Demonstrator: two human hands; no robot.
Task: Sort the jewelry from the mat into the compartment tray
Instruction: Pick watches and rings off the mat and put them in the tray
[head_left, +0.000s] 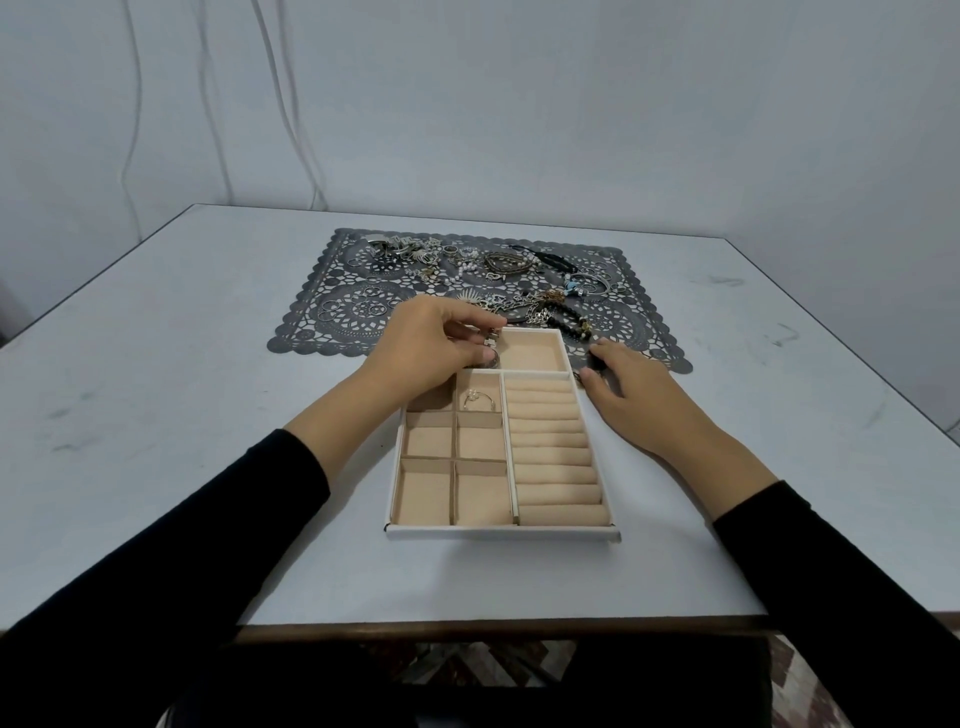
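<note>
Left hand: I am seeing my left hand (441, 343) pinching a small silver piece (491, 344) between thumb and fingertips, hovering it over the far left corner of the compartment tray (498, 531).
Right hand: my right hand (628, 400) is lying just beside the tray's far right corner, fingers loosely curled, tips reaching a dark beaded piece (587, 332) at the near edge of the mat (306, 312); I cannot tell whether they are gripping it.
Done: I am counting only one item sitting in the tray, a pearl ring (478, 402) in a small square compartment on the left side.
Tray otherwise: the ring rolls (550, 457) on the right, the wide far compartment (535, 353) and the four nearer squares are showing nothing in them.
Left to do: the jewelry on the mat (493, 265) is lying scattered in many pieces (rings, chains, bracelets), so I am judging nearly all of the sorting is waiting.
Progress: I am reading this as the very start, with the second item about to go in.
Surface: tray and mat are both resting on the white table (156, 415), the tray's far end overlapping the mat's near edge.
</note>
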